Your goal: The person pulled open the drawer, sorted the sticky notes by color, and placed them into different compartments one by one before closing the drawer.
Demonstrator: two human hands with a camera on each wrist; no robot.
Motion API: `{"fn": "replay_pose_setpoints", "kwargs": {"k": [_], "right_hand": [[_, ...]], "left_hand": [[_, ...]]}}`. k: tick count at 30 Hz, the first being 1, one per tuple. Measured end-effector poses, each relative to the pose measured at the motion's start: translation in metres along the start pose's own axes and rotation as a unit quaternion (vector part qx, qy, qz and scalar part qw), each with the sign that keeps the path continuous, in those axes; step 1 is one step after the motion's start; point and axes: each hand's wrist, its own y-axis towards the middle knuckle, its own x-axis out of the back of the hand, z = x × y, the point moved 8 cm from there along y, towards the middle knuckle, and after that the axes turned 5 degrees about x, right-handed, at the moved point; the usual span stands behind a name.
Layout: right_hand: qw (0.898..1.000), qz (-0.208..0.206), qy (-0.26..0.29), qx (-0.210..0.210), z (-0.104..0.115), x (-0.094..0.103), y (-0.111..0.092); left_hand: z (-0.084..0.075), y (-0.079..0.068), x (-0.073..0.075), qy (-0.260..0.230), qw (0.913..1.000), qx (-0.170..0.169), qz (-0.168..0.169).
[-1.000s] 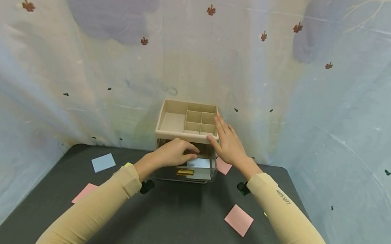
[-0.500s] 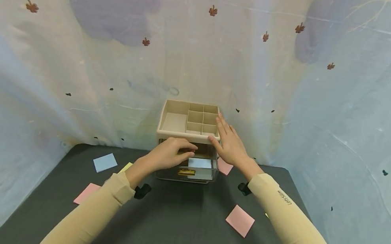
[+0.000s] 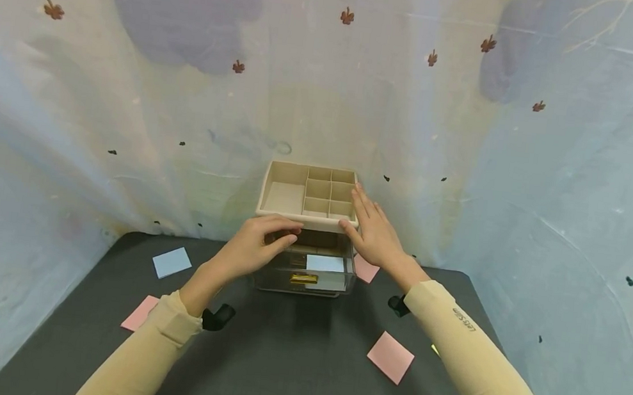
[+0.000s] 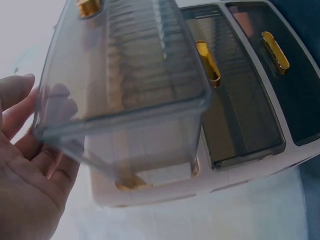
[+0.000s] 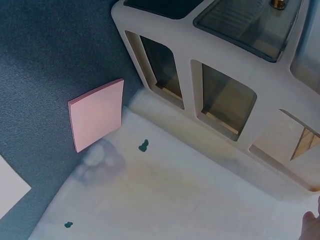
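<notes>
A cream desk organizer [image 3: 307, 222] with smoky see-through drawers stands at the back of the table. Its top drawer [image 4: 125, 80] is pulled out, and a pale blue note pad [image 3: 325, 264] shows in its right part. My left hand [image 3: 250, 245] is at the drawer's left side, fingers loosely bent, thumb apart, nothing held. In the left wrist view its fingertips overlap the drawer's clear wall. My right hand [image 3: 373, 232] rests along the organizer's top right edge with straight fingers; only a fingertip shows in the right wrist view.
The organizer's top tray [image 3: 284, 197] has several compartments. On the dark table [image 3: 287, 362] lie a blue pad [image 3: 172, 263] and a pink pad [image 3: 140, 313] at left. Another pink pad [image 3: 390, 358] lies at right, one more [image 3: 365, 269] beside the organizer. A patterned curtain [image 3: 314, 107] hangs behind.
My left hand has moved left, away from over the pulled-out drawer, uncovering more of its inside. The right hand has stayed at the organizer's edge.
</notes>
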Motion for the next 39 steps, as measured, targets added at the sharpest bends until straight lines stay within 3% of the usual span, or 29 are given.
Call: {"fn": "replay_pose_setpoints", "kwargs": {"k": [11, 26, 34, 39], "right_hand": [[1.000, 0.002, -0.009, -0.002, -0.002, 0.003, 0.001], [1.000, 0.006, 0.001, -0.001, -0.003, 0.001, 0.001], [1.000, 0.005, 0.009, -0.003, -0.002, 0.002, 0.001], [1.000, 0.005, 0.010, -0.004, -0.001, 0.001, 0.001]], "left_hand": [[0.019, -0.020, 0.026, -0.067, 0.9960, 0.016, -0.057], [0.067, -0.054, 0.057, -0.152, 0.9769, 0.096, -0.116], [0.098, -0.071, 0.078, -0.132, 0.9717, 0.112, -0.161], [0.115, -0.083, 0.090, -0.112, 0.9674, 0.151, -0.169]]}}
